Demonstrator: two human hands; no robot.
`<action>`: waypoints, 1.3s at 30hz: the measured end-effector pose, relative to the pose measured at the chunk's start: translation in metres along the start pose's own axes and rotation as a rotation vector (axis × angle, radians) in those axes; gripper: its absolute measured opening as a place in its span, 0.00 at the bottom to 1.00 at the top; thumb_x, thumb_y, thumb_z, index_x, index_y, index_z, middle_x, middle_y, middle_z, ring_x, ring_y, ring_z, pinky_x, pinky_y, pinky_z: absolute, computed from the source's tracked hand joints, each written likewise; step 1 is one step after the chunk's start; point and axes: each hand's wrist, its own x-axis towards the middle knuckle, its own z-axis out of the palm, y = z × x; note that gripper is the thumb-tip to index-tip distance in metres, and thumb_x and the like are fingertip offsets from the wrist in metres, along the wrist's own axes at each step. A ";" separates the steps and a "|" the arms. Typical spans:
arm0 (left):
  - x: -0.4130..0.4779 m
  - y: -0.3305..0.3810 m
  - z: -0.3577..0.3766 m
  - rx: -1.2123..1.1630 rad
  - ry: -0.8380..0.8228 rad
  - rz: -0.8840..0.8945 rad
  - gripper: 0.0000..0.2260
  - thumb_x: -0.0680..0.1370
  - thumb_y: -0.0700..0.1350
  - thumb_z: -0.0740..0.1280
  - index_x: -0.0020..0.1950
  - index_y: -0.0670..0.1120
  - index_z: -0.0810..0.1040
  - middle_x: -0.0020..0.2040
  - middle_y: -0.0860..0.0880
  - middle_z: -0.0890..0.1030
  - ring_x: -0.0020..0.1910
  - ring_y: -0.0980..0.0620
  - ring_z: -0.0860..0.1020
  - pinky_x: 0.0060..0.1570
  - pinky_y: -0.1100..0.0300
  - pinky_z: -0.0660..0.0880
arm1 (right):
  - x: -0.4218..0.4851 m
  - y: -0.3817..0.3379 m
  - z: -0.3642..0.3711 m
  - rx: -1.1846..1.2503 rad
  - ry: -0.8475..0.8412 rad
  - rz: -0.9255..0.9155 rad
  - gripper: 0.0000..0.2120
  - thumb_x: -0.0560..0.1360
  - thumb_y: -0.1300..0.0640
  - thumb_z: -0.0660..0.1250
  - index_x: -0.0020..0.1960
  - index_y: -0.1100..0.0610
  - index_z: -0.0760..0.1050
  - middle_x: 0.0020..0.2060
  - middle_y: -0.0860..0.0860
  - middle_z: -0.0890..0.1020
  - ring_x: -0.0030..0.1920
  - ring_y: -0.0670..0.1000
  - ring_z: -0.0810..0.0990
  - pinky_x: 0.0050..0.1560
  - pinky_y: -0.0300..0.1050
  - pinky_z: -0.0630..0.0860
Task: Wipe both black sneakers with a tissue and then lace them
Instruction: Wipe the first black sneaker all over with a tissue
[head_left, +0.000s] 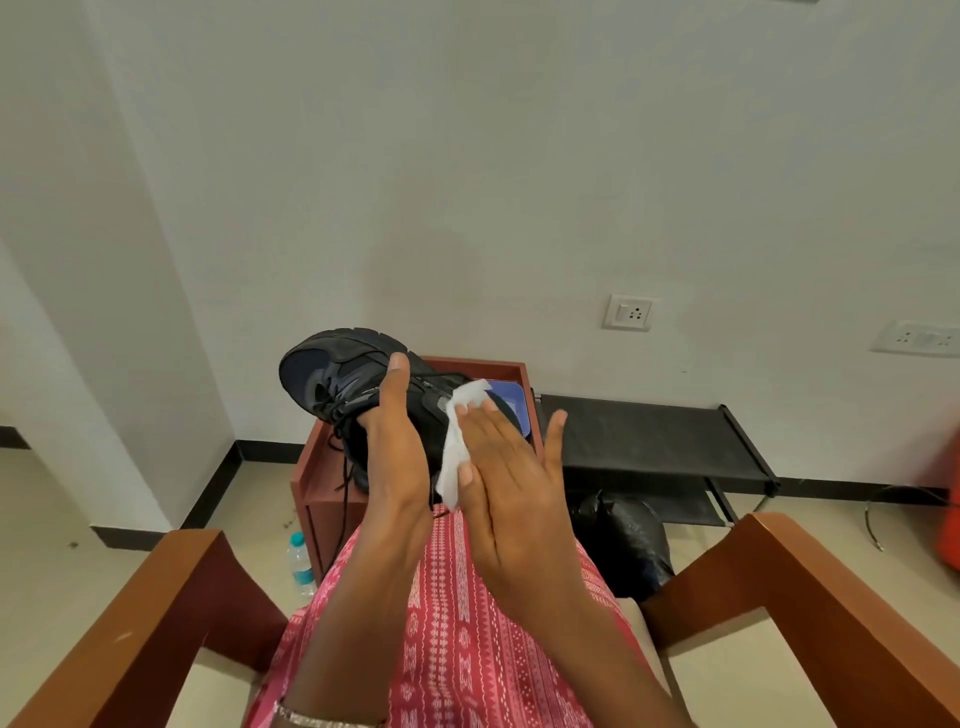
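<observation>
My left hand (397, 457) gripped the sneaker (332, 374) above my lap; my right hand (514, 493), fingers straight, pressed the tissue (453, 460) against its side.

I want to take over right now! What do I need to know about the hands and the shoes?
Left hand: holds the black sneaker up in front of the body, thumb along its side. The other fingers are hidden behind the shoe.
Right hand: flat, with straight fingers pressing the white tissue against the sneaker.
Laces: hang loose from the sneaker, untied.
Done: this sneaker is mid-wipe.
Left: finish wiping it, wipe the second sneaker (not in view), then lace both.
</observation>
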 end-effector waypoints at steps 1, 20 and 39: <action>0.000 0.000 0.000 0.017 0.009 -0.008 0.42 0.59 0.74 0.75 0.66 0.50 0.79 0.60 0.48 0.84 0.61 0.46 0.81 0.66 0.44 0.73 | -0.007 0.003 0.000 -0.015 0.013 -0.010 0.22 0.83 0.56 0.56 0.77 0.54 0.65 0.74 0.47 0.69 0.77 0.43 0.61 0.79 0.58 0.40; -0.009 -0.004 0.010 0.143 -0.048 -0.014 0.39 0.63 0.67 0.74 0.64 0.40 0.76 0.58 0.40 0.83 0.56 0.41 0.83 0.60 0.38 0.77 | 0.061 0.020 -0.036 -0.020 -0.107 0.096 0.12 0.78 0.63 0.66 0.59 0.56 0.83 0.58 0.50 0.81 0.60 0.47 0.78 0.63 0.43 0.74; -0.014 -0.001 0.013 0.160 -0.102 0.008 0.29 0.73 0.59 0.71 0.67 0.41 0.75 0.58 0.44 0.84 0.56 0.47 0.84 0.61 0.45 0.78 | 0.049 0.022 -0.021 -0.103 -0.253 0.011 0.25 0.78 0.59 0.52 0.73 0.57 0.72 0.69 0.53 0.77 0.75 0.54 0.69 0.78 0.64 0.47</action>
